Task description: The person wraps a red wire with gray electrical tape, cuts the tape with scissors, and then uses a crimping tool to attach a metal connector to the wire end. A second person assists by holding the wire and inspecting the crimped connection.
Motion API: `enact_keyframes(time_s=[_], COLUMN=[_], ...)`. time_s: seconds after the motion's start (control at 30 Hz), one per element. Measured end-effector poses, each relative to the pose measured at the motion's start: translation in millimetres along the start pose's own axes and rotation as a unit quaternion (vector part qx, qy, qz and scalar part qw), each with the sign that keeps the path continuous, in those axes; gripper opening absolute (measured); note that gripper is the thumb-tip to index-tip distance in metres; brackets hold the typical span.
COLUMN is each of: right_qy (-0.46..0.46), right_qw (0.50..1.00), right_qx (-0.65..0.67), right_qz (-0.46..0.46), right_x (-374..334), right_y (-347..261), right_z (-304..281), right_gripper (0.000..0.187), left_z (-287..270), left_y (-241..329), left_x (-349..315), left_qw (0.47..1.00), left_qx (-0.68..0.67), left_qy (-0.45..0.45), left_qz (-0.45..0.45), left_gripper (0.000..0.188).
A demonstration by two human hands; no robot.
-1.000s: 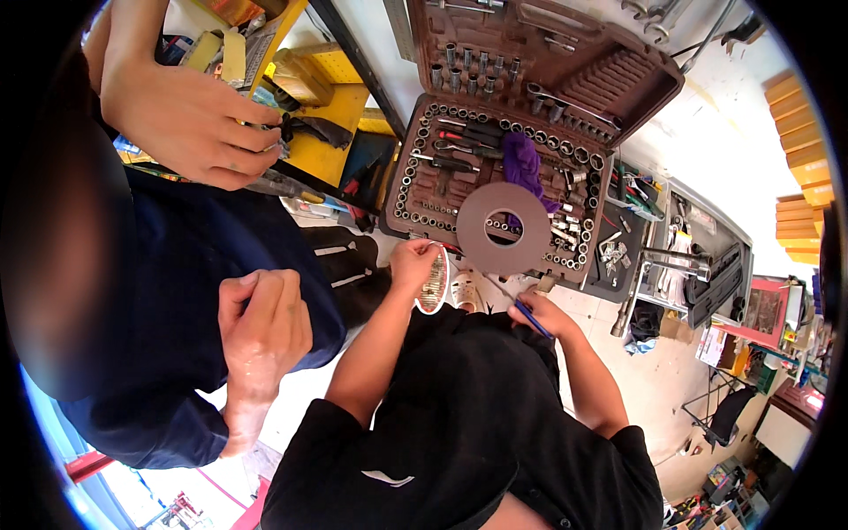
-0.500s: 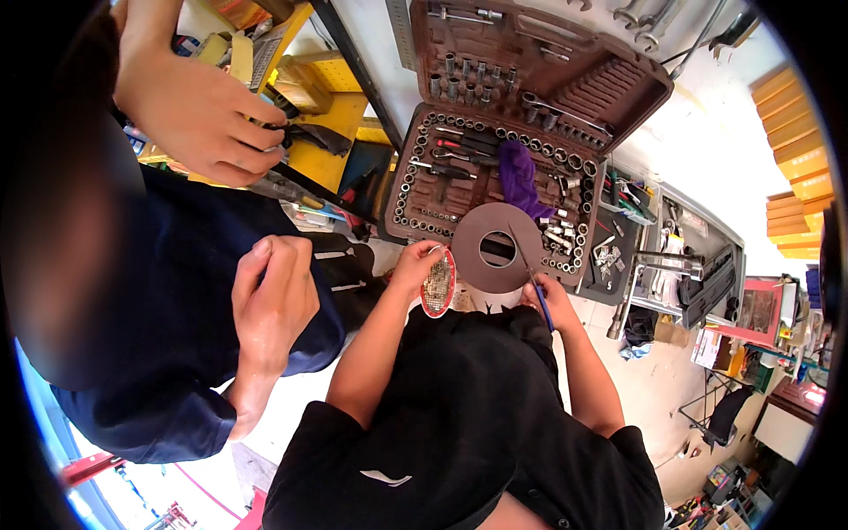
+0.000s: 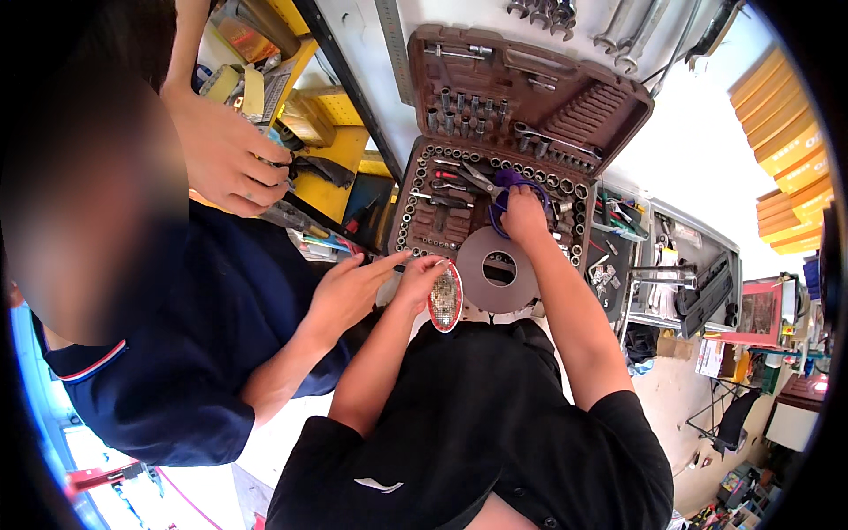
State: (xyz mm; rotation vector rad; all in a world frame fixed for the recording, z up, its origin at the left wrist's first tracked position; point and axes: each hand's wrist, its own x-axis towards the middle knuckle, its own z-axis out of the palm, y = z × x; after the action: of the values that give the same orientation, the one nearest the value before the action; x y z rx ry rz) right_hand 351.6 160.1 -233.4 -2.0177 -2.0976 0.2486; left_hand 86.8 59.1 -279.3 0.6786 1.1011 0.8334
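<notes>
Between the fingertips of my left hand (image 3: pixel 419 284) is an oval piece (image 3: pixel 446 297) with a red rim and a shiny, mesh-patterned face, tilted nearly upright. My right hand (image 3: pixel 526 215) reaches out over the open brown socket set case (image 3: pixel 442 234) and is closed on a pair of scissors (image 3: pixel 496 210). Their blue handles are partly under my fingers, and the blades point to the far left over the tools. Touching that spot is a bunched purple cloth (image 3: pixel 507 177). A flat grey-brown disc (image 3: pixel 473 287) with a round centre hole lies at the case's near edge.
At the left a co-worker's hand (image 3: pixel 346 294) points toward my left hand; their other hand (image 3: pixel 231 159) is by a yellow shelf (image 3: pixel 340 146). Wrenches (image 3: pixel 632 35) hang on the far wall. A grey drawer (image 3: pixel 707 234) of tools stands at the right.
My right hand has moved forward and left with the scissors, from beside the disc to over the case. The co-worker's nearer hand has come toward my left hand, finger extended.
</notes>
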Motion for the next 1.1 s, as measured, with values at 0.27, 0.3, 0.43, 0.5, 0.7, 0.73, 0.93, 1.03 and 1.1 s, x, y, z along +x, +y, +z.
enact_keyframes(time_s=[0.27, 0.3, 0.43, 0.5, 0.7, 0.73, 0.93, 1.03, 1.1], right_qy=[-0.014, -0.080, -0.268, -0.257, -0.251, -0.252, -0.234, -0.174, -0.140], right_qw=[0.936, 0.920, 0.846, 0.834, 0.834, 0.829, 0.827, 0.867, 0.882], right_qx=[0.304, 0.353, 0.460, 0.487, 0.491, 0.499, 0.510, 0.465, 0.448], right_qz=[-0.179, -0.149, -0.043, -0.041, -0.007, 0.000, 0.036, 0.033, 0.042], right_x=[-59.2, -62.2, -61.9, -59.3, -51.0, -50.1, -50.4, -50.5, -51.1], right_y=[-47.1, -53.2, -73.0, -69.8, -69.4, -70.0, -71.1, -75.0, -78.0], right_z=[-3.9, -1.3, -10.3, 8.7, 33.8, 36.5, 51.3, 52.4, 51.1], right_gripper=[0.034, 0.033, 0.029, 0.025, 0.014, 0.013, 0.009, 0.013, 0.019], left_z=[-4.9, -5.6, -8.8, -11.4, -14.3, -12.4, 1.6, 15.4, 20.6], left_y=[16.0, 19.0, 33.0, 37.3, 42.3, 46.7, 49.6, 47.8, 48.2], left_x=[16.1, 17.3, 17.1, 19.3, 23.4, 22.0, 17.9, 12.7, 7.3], left_qw=[0.976, 0.967, 0.937, 0.918, 0.876, 0.871, 0.877, 0.859, 0.858], left_qx=[0.196, 0.229, 0.315, 0.368, 0.449, 0.462, 0.435, 0.451, 0.443], left_qy=[-0.037, -0.041, -0.035, -0.038, 0.002, 0.003, 0.064, 0.121, 0.140], left_qz=[0.092, 0.105, 0.145, 0.143, 0.175, 0.168, 0.192, 0.211, 0.218], left_gripper=[0.015, 0.015, 0.013, 0.013, 0.016, 0.016, 0.016, 0.017, 0.018])
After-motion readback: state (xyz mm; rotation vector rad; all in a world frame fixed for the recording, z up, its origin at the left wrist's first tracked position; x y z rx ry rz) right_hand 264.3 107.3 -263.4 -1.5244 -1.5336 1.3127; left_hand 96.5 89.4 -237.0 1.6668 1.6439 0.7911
